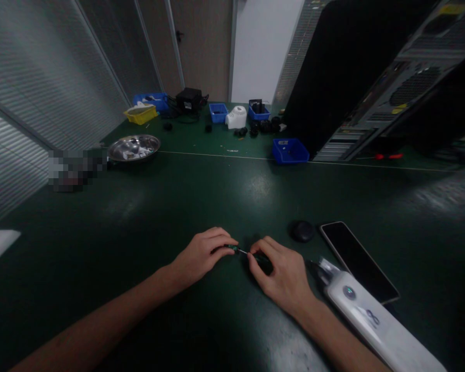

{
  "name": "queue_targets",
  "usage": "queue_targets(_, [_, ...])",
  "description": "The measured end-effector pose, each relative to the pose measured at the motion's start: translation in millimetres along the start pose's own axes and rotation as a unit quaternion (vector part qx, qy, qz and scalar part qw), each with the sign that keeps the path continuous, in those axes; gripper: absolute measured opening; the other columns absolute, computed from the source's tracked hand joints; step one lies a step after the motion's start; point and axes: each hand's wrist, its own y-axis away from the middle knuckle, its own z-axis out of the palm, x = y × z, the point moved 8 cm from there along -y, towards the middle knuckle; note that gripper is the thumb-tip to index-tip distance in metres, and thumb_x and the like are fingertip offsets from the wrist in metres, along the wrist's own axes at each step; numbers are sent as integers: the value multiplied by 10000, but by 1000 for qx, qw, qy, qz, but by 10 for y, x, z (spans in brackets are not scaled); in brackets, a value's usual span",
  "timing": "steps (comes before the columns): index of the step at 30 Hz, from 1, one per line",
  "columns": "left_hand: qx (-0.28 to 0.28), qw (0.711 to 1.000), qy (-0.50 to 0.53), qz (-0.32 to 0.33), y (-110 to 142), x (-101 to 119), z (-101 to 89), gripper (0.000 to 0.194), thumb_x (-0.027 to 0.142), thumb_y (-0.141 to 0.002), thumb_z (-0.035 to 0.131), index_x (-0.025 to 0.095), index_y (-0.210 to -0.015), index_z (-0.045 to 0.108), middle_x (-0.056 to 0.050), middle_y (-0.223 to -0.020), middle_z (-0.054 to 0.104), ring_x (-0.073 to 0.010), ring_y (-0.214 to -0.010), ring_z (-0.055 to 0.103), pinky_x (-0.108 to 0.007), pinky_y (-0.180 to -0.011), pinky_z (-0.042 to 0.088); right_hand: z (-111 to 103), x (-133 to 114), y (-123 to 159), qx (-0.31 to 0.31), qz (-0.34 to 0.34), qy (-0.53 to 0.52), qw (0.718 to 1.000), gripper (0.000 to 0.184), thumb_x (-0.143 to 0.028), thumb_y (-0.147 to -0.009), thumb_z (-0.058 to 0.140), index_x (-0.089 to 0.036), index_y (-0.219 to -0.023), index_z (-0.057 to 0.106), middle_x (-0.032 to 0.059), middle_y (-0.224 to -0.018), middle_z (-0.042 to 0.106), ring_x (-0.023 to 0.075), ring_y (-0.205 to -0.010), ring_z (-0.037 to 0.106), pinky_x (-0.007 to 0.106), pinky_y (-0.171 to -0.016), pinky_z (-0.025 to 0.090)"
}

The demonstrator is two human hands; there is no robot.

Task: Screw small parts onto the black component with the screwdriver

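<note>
Over the green tabletop, my left hand [213,250] pinches a small green circuit board [232,247] between thumb and fingers. The fingers cover part of the board. Just to its right, my right hand [281,268] is closed on what looks like a small screwdriver, its thin metal shaft [243,251] pointing left at the board's edge. Most of its dark handle is hidden in the hand. Whether the tip touches the board I cannot tell. Beyond the right hand lies a round black object [303,231].
To the right are a phone [358,261] and a long white device [380,315]. A metal bowl [134,148] with white pieces stands at back left. Along the back are a blue tray [290,151], a white housing [236,118], a yellow bin [140,114] and a computer tower [333,77].
</note>
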Motion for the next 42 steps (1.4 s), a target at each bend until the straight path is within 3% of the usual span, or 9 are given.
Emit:
queue_targets(6, [9, 1000, -1, 27, 17, 8, 13, 240, 238, -1007, 575, 194, -1201, 709, -71, -1127, 694, -178, -1049, 655, -327, -944, 543, -8, -22, 4, 0, -15, -20, 1000, 198, -328, -1011, 487, -220, -950, 641, 21, -907, 667, 147, -784, 621, 269, -699, 401])
queue_targets(12, [-22, 990, -110, 85, 49, 112, 119, 298, 213, -1034, 509, 166, -1281, 669, -93, -1138, 691, -192, -1052, 627, -349, -925, 545, 78, -60, 18, -30, -24, 11, 999, 166, -308, -1005, 507, -231, -934, 637, 4, -913, 654, 140, -780, 615, 270, -694, 390])
queue_targets(15, [-23, 989, -109, 98, 57, 138, 130, 298, 230, -1042, 495, 160, -1271, 672, -89, -1143, 698, -186, -1046, 629, -346, -931, 548, 95, -75, 21, -26, -26, -1, 999, 175, -310, -1015, 506, -227, -932, 636, 0, -912, 653, 131, -775, 615, 267, -698, 393])
queue_targets(21, [-9, 995, -55, 87, 48, 121, 96, 296, 217, -1035, 512, 182, -1278, 677, -77, -1167, 695, -174, -1086, 635, -330, -964, 545, 55, -88, 17, -4, -34, -35, 999, 184, -303, -1025, 501, -217, -945, 642, 8, -919, 661, 124, -788, 623, 257, -713, 414])
queue_targets(26, [-15, 995, -78, 62, 35, 134, 87, 347, 241, -1033, 524, 224, -1364, 627, -83, -1159, 661, -191, -1063, 607, -350, -933, 528, -6, -54, 2, 18, -24, -32, 999, 192, -315, -1027, 497, -216, -943, 638, 17, -908, 662, 134, -785, 623, 257, -694, 415])
queue_targets(31, [-46, 986, -154, 47, 8, 169, 135, 459, 213, -1021, 506, 241, -1479, 518, -96, -1143, 622, -218, -1039, 563, -384, -925, 507, -22, 9, -3, 35, -10, 27, 999, 210, -327, -1025, 493, -221, -931, 649, 15, -896, 663, 135, -766, 620, 263, -673, 399])
queue_targets(37, [-62, 982, -173, 48, 3, 195, 166, 488, 187, -1021, 476, 203, -1508, 465, -108, -1197, 616, -232, -1102, 551, -433, -1024, 472, -4, 46, -5, 3, 14, 108, 994, 172, -308, -998, 520, -237, -898, 640, -3, -883, 642, 142, -722, 608, 278, -619, 354])
queue_targets(42, [-47, 989, -132, 37, -4, 188, 104, 302, 212, -1025, 510, 214, -1302, 631, -85, -1200, 652, -215, -1111, 580, -400, -1017, 480, -64, 115, 4, 14, 54, 133, 990, 165, -315, -984, 525, -247, -884, 636, 1, -893, 652, 152, -709, 618, 278, -602, 345])
